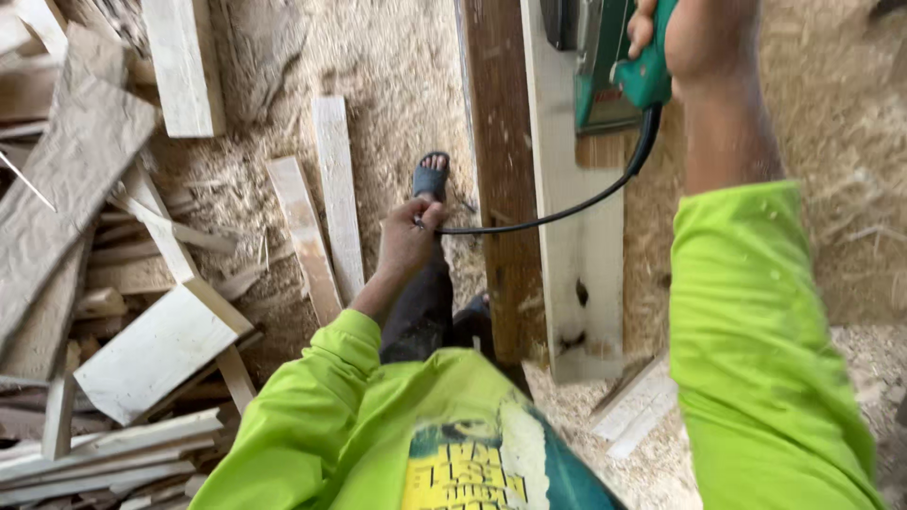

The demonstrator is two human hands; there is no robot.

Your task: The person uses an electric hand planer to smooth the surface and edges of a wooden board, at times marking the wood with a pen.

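Green power tool [624,71] gripped at the top of a pale plank [576,236], its black cord [557,215] pulled aside.

Right hand [694,42] is closed around the tool's green handle, which sits against the upper end of the pale plank. Left hand [408,236], left of the plank, has its fingers pinched together on the black cord; the cord runs from that hand across the plank and curves up to the handle. A darker brown board [501,189] stands touching the plank's left edge. One foot in a dark sandal [431,177] rests on sawdust just left of the brown board. Loose offcuts [151,349] lie piled well to the left of the plank. Both sleeves are bright yellow-green.
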